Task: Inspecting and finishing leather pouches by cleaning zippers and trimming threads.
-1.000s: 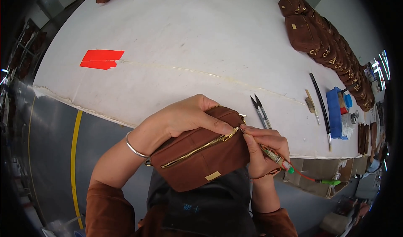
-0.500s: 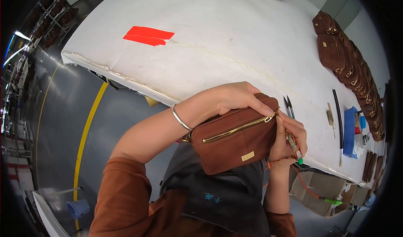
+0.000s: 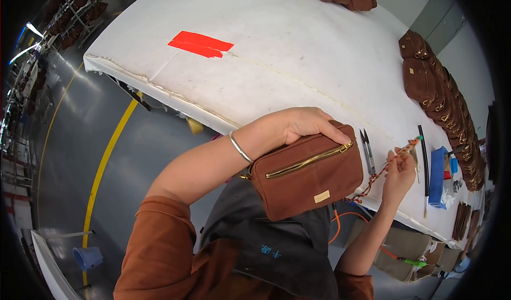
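A brown zippered bag (image 3: 301,193) with a small gold plate is tilted in front of me, over my dark apron. My left hand (image 3: 311,125) is closed on its upper edge, the thumb lying near the zipper pull (image 3: 344,147). To the right of the bag, over the table edge, my right hand (image 3: 400,171) pinches a slim tool with a green end (image 3: 414,142). Twisted orange and dark cord runs from this tool down past the bag's lower right corner. The exact kind of the tool cannot be made out.
On the white table (image 3: 266,50) lie tweezers (image 3: 368,150), a black-handled brush (image 3: 425,164) and a piece of red tape (image 3: 199,44). A blue bin (image 3: 437,177) holds small items. Brown bags (image 3: 444,103) line the right side. An open cardboard box (image 3: 407,247) stands below.
My right hand has moved right, away from the zipper end, and the tool's green end now points up instead of down. My left hand keeps hold of the bag.
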`<action>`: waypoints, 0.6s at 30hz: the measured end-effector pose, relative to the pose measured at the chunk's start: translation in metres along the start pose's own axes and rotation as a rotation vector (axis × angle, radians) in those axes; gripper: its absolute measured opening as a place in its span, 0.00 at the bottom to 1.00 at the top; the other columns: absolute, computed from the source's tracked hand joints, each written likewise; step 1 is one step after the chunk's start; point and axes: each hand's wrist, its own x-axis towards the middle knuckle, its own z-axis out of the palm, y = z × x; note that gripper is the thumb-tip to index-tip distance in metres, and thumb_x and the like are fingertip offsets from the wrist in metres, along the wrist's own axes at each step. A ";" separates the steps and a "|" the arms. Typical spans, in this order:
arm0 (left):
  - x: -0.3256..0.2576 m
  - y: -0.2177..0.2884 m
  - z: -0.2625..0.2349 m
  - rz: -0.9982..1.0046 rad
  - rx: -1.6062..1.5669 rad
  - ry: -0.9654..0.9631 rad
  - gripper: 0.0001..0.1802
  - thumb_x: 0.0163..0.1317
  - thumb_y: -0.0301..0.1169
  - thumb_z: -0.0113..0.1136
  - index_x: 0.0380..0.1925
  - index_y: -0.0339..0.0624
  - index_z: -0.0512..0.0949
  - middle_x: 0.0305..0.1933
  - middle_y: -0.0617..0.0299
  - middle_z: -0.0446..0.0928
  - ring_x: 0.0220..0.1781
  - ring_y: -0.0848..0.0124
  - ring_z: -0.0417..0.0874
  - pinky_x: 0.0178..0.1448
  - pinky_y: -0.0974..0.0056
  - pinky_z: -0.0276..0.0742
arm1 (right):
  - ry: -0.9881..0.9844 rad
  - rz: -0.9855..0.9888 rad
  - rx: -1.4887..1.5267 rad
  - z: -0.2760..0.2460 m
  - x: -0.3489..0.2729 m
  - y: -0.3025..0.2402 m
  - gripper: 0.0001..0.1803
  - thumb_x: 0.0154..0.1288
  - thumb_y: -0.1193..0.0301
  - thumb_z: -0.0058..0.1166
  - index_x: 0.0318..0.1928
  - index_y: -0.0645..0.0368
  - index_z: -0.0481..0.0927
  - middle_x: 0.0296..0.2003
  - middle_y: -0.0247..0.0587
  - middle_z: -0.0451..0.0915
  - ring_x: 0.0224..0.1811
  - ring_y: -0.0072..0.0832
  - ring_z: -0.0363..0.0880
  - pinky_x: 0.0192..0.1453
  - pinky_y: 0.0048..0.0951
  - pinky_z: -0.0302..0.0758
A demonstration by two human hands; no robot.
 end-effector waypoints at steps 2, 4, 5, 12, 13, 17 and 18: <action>0.002 0.000 0.000 0.000 -0.006 -0.002 0.21 0.52 0.27 0.73 0.45 0.30 0.79 0.42 0.54 0.83 0.41 0.69 0.85 0.45 0.65 0.82 | -0.137 0.076 -0.379 -0.010 0.010 0.022 0.09 0.65 0.72 0.59 0.42 0.65 0.80 0.27 0.33 0.79 0.24 0.16 0.72 0.25 0.19 0.66; 0.002 -0.001 -0.001 -0.001 -0.015 0.001 0.22 0.52 0.27 0.73 0.46 0.30 0.78 0.43 0.54 0.83 0.41 0.69 0.85 0.45 0.65 0.82 | -0.104 0.055 -0.414 -0.006 0.007 0.020 0.12 0.64 0.71 0.60 0.43 0.67 0.80 0.25 0.33 0.78 0.23 0.18 0.71 0.27 0.22 0.68; 0.002 -0.001 -0.002 0.008 -0.047 -0.001 0.22 0.53 0.27 0.72 0.47 0.30 0.78 0.44 0.54 0.82 0.42 0.69 0.85 0.46 0.64 0.82 | -0.096 0.039 -0.441 -0.003 0.005 0.012 0.13 0.65 0.69 0.59 0.44 0.66 0.81 0.27 0.35 0.79 0.25 0.20 0.72 0.29 0.23 0.69; -0.013 0.011 -0.004 0.353 -0.487 0.105 0.17 0.61 0.28 0.65 0.49 0.33 0.75 0.46 0.51 0.81 0.44 0.64 0.84 0.48 0.58 0.84 | 0.089 -0.276 -0.564 -0.005 -0.014 -0.010 0.14 0.65 0.68 0.59 0.46 0.64 0.80 0.44 0.46 0.80 0.39 0.32 0.78 0.42 0.31 0.73; -0.014 0.012 -0.006 0.421 -0.535 0.156 0.18 0.64 0.30 0.61 0.52 0.36 0.74 0.48 0.53 0.79 0.48 0.64 0.83 0.54 0.57 0.82 | 0.102 -0.266 -0.568 -0.006 -0.017 -0.015 0.14 0.65 0.68 0.59 0.46 0.64 0.80 0.44 0.46 0.80 0.39 0.32 0.78 0.42 0.31 0.73; -0.020 0.007 -0.011 0.587 -0.583 0.276 0.19 0.65 0.31 0.60 0.54 0.38 0.72 0.52 0.55 0.78 0.53 0.64 0.80 0.58 0.57 0.79 | -0.095 -0.119 -0.273 -0.001 -0.036 -0.045 0.14 0.65 0.70 0.58 0.48 0.64 0.79 0.40 0.45 0.81 0.35 0.30 0.79 0.38 0.29 0.74; -0.021 0.003 -0.009 0.626 -0.537 0.328 0.21 0.66 0.32 0.60 0.56 0.38 0.71 0.54 0.55 0.77 0.55 0.65 0.80 0.60 0.56 0.78 | -0.214 0.069 -0.067 0.003 -0.042 -0.053 0.14 0.65 0.70 0.59 0.49 0.65 0.79 0.39 0.44 0.81 0.33 0.29 0.79 0.36 0.28 0.74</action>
